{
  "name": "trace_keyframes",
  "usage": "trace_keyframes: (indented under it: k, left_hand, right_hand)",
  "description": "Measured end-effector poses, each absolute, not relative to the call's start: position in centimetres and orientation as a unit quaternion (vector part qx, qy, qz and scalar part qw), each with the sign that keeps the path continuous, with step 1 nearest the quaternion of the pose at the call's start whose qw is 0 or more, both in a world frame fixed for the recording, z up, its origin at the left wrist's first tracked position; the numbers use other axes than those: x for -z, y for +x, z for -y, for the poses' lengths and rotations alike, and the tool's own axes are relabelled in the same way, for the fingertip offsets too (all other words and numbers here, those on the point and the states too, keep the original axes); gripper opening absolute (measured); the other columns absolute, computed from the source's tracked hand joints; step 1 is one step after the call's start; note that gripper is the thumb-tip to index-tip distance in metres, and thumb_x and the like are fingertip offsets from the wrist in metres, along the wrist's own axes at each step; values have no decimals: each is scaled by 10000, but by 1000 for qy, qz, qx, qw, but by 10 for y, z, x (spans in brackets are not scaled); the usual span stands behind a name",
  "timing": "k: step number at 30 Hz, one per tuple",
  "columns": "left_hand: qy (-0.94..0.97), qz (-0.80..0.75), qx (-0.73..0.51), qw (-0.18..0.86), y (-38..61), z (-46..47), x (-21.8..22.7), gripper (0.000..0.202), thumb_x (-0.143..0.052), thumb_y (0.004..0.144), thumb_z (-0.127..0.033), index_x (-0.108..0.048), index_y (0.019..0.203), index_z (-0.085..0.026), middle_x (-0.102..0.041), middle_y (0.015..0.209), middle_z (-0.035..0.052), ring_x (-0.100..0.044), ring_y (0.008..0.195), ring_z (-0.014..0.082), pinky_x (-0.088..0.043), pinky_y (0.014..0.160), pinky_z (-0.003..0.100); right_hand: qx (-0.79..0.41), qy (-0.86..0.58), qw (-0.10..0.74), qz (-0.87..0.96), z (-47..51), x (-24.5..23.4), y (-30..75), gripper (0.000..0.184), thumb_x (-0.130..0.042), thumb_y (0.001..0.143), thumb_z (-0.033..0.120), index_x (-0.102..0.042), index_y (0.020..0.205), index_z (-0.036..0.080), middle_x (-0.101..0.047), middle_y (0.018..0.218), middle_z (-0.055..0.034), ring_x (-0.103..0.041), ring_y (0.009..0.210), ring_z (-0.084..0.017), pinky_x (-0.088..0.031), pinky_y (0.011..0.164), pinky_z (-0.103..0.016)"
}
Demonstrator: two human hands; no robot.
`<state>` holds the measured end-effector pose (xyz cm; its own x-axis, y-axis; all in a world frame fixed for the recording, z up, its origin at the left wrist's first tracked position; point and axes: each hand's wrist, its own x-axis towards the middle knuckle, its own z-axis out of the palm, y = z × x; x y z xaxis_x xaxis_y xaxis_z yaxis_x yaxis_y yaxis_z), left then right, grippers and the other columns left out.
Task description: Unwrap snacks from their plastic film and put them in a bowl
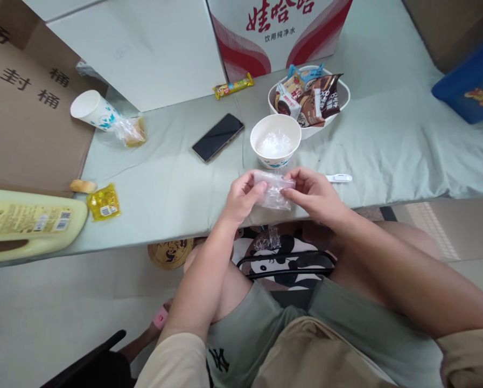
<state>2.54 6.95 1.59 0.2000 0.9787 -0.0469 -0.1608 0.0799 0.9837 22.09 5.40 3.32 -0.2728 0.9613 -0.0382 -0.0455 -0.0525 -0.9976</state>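
Between my two hands is a clear crinkled plastic wrapper [274,193], held just above the table's front edge. My left hand [243,195] pinches its left side with thumb and fingers. On the other side, my right hand [312,191] grips the right edge between thumb and forefinger. Whether anything lies inside the wrapper I cannot tell. Right behind it stands a white paper bowl [275,141] with some clear, shiny plastic in it. A white utility-knife-like tool [340,178] lies to the right, partly behind my right hand.
A white basket [345,105] of packaged snacks stands behind the bowl. Left of it lie a phone [218,137] and a yellow snack stick [233,85]. Farther left are a tipped paper cup [91,109], a yellow packet [104,202] and a pale yellow bottle [31,223]. Boxes [281,32] line the back.
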Motion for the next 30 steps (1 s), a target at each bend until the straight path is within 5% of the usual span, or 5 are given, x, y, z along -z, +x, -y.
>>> trace_keyframes:
  k: [6,11,19,26,30]
  left_hand:
    - [451,-446,-523,569,20,-85,-13,397,-717,808,-586,-662,872,-199,-669,763,14,-617,673,109,-493,668,245]
    - [472,-438,-507,573,21,-88,-17,385,-723,809,-567,-637,806,-191,-632,697,7,-581,629,106,-481,636,256]
    - [493,-444,-481,574,23,-92,-21,309,-674,884,-465,-628,774,-180,-611,666,4,-567,615,106,-502,634,262]
    - [492,-435,-487,576,21,-95,-20,349,-681,886,-495,-611,752,-180,-589,636,-8,-559,587,102,-484,613,252]
    - [495,-434,-495,568,21,-94,-21,388,-685,868,-542,-614,742,-182,-589,629,-9,-549,580,99,-482,606,250]
  right_hand:
    - [-365,-470,537,598,-68,-71,245,321,-741,860,389,-475,777,230,-523,733,0,-509,688,-143,-418,619,-300]
    - [-175,-507,396,745,-131,-100,238,229,-644,921,358,-552,771,211,-588,777,-58,-602,888,-226,-439,723,-361]
    - [-192,-413,90,886,-240,-20,191,296,-840,596,176,-555,516,190,-446,513,-10,-605,753,-212,-445,725,-361]
    - [-295,-437,-8,849,-269,-20,193,521,-577,917,359,-523,475,88,-625,731,-18,-690,786,-125,-433,684,-286]
    - [-263,-405,-25,875,-245,-36,192,236,-765,708,171,-610,533,139,-575,604,11,-642,697,-140,-451,701,-312]
